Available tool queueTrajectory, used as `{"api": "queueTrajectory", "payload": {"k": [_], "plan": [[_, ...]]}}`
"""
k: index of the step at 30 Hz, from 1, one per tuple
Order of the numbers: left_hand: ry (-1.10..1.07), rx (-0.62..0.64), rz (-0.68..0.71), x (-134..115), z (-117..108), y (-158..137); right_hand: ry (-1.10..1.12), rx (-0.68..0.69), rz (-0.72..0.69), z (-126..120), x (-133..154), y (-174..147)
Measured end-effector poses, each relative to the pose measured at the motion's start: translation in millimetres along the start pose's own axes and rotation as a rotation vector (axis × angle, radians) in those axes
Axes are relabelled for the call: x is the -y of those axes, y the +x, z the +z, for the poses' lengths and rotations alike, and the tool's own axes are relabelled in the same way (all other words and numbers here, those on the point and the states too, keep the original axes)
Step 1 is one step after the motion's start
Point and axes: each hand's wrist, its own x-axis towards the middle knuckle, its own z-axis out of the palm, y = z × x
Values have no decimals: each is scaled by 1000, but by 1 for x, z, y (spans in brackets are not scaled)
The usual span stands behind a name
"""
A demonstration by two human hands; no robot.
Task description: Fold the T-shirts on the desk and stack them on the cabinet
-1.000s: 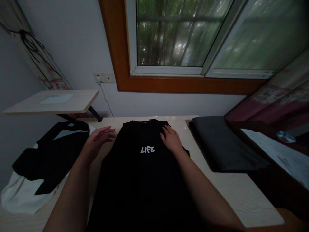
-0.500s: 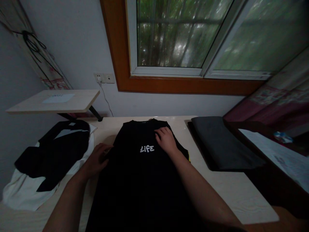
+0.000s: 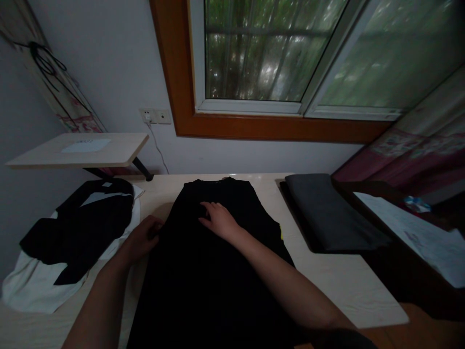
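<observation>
A black shirt (image 3: 203, 271) lies spread on the light wooden table, its neckline toward the wall. My right hand (image 3: 220, 220) rests on the upper chest of the shirt, palm down, with its fingers stretched out and apart and nothing in them. It covers the white lettering there. At the left edge of the shirt is my left hand (image 3: 141, 237), fingers bent and thumb apart from them, the fingertips touching the cloth at its side. A small yellow patch shows at the shirt's right edge.
Black and white garments (image 3: 83, 232) lie in a pile on the left, below a raised wooden shelf (image 3: 119, 148) with a paper on it. To the right sits a folded dark grey cloth (image 3: 323, 213). A sheet of paper (image 3: 414, 237) lies farther right. Behind is a window.
My right hand has slid left and a little nearer across the shirt, over the white lettering, which is now hidden. My left hand has shifted slightly left along with the shirt's edge.
</observation>
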Motion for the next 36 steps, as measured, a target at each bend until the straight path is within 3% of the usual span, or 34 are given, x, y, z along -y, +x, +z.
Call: {"api": "queueTrajectory", "payload": {"k": [5, 11, 24, 31, 36], "plan": [[33, -36, 18, 2, 0, 1, 46, 44, 71, 6, 16, 5], [27, -22, 122, 4, -3, 0, 303, 26, 129, 9, 4, 4], [53, 95, 128, 8, -10, -3, 215, -57, 20, 15, -7, -8], [78, -21, 108, 2, -5, 4, 196, -93, 6, 17, -9, -9], [95, -87, 63, -3, 0, 28, 175, -123, -10, 20, -11, -9]]}}
